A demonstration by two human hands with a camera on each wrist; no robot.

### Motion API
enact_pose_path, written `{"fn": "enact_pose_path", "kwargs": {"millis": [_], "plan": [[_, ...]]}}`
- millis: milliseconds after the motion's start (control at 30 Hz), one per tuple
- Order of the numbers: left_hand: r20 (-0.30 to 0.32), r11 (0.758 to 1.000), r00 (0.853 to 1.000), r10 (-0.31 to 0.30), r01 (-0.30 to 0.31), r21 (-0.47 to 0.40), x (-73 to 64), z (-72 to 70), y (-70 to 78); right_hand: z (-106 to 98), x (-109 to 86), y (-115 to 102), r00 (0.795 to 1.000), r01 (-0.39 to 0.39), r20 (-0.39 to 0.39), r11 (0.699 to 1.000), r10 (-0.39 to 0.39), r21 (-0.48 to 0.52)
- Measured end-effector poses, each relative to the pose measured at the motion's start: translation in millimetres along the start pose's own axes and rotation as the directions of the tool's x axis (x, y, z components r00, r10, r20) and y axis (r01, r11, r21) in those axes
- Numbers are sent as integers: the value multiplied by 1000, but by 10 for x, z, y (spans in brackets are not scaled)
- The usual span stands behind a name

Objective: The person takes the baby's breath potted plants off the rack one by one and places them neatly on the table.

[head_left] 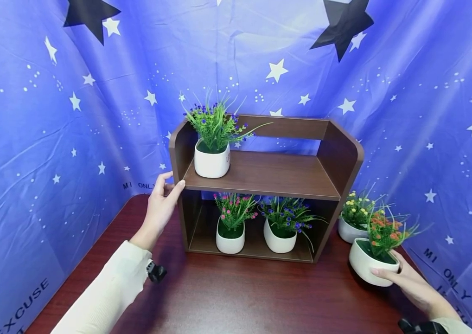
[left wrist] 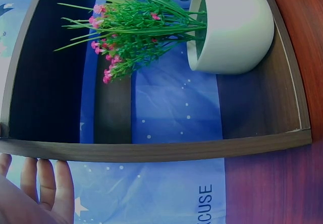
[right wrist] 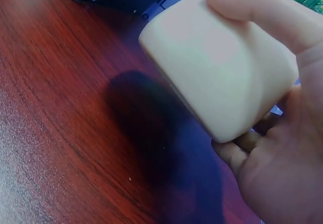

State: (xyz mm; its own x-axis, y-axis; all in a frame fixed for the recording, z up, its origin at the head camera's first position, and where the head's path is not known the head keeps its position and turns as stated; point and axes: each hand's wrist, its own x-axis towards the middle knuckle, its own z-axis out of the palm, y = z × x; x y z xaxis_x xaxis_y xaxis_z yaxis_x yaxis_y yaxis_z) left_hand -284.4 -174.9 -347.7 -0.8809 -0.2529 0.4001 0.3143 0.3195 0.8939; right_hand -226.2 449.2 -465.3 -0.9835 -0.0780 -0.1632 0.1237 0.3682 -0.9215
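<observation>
In the head view my right hand [head_left: 409, 280] holds a white pot of orange flowers [head_left: 371, 266], thumb on its near side. The right wrist view shows the pot [right wrist: 217, 67] tilted, with fingers round its far side and a shadow beneath it on the table. My left hand [head_left: 162, 206] grips the left side panel of a dark brown two-tier shelf [head_left: 261, 174], thumb at the front edge. In the left wrist view, fingers [left wrist: 46, 183] of that hand reach the panel's outer face. Nearest to the right hand's pot stands a pot of yellow flowers [head_left: 348, 230].
On the upper tier, at the left, stands a pot of purple flowers [head_left: 212, 164]. The lower tier holds a pot of pink flowers [head_left: 230, 242] and one of blue-purple flowers [head_left: 279, 242]. A reddish-brown table [head_left: 236, 297] bears everything; a blue star-patterned curtain [head_left: 236, 55] hangs around it.
</observation>
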Motion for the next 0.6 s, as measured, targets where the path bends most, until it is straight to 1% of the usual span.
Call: {"fn": "enact_pose_path", "kwargs": {"millis": [167,400,500,600], "plan": [[-1,1000,1000,-3,3,-4,-3,-1,8,2,7,25,1000,2,10,1000,-3,19],[-3,1000,1000,3,-3,2,-1,10,4,0,23,49,1000,-16,7,999,17,-50],[0,1000,1000,6,-6,8,2,14,7,-11,11,68,1000,-15,7,999,15,-42],[0,1000,1000,5,-5,6,2,12,9,-35,4,74,999,-28,22,999,29,-41]]}}
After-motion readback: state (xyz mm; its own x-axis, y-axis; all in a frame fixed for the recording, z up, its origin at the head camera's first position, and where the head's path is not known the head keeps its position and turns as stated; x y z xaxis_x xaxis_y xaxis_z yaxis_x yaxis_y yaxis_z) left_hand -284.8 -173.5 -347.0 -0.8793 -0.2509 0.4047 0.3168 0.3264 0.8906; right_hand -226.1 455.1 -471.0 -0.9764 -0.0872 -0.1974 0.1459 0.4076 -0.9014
